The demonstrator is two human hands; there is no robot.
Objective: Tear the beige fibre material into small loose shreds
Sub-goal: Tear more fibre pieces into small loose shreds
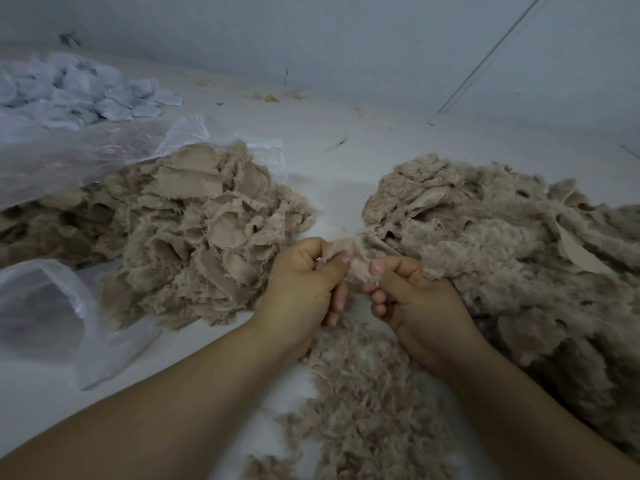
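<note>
Hands at frame centre: left hand (304,282) and right hand (412,299) both pinch one beige fibre piece (353,263) between them

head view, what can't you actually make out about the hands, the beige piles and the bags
- Beige piece: pinched between left hand and right hand; thumbs hide any tear line.
- Right pile: cut off by the right edge.
- Shreds: run past the bottom edge.
- Left pile: far side under a clear bag.

Beige fibre piece (353,261) lying at centre, fluffy, stretched taut; unshredded piles sitting at 9 (194,230) and 3 o'clock (512,244); loose shreds (363,403) lying at 6 o'clock.
</note>
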